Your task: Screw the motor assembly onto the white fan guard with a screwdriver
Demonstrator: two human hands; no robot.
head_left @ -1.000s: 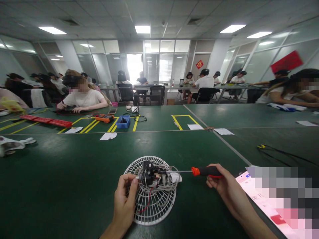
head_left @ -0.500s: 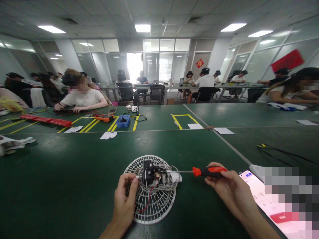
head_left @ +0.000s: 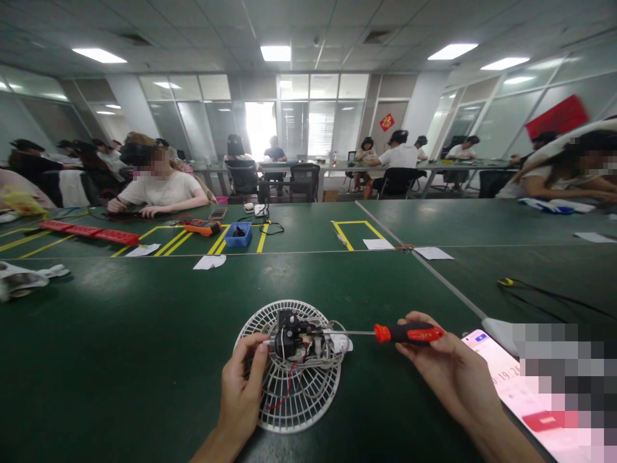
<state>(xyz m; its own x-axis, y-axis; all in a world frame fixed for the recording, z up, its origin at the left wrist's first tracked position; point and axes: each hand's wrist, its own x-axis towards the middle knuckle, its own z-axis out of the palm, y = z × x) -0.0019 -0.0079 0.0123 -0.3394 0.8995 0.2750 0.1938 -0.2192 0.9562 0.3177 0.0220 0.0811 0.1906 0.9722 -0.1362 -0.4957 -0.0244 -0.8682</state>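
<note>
A round white fan grille (head_left: 308, 408) lies on the green table, with a black fan motor assembly (head_left: 288, 334) and bundled wires on top of it. My left hand (head_left: 243, 379) pinches the motor's light-coloured shaft end at the left side. In my right hand (head_left: 448, 366) is a red and black screwdriver (head_left: 409, 333), held level by its handle. Its metal shank points left, and the tip reaches in among the parts at the motor's right side, where I cannot make out the contact. A thin red wire (head_left: 289, 386) hangs across the grille.
A lit phone (head_left: 511, 392) lies right of my right hand. Further off are a blue bin (head_left: 238, 235), an orange multimeter (head_left: 202, 227), red trays (head_left: 89, 232), paper sheets (head_left: 209, 262) and a black cable (head_left: 544, 296). People sit working at the surrounding tables.
The screwdriver has shifted very slightly right and its handle looks turned a little in my right hand. My left hand stays on the motor's shaft end.
</note>
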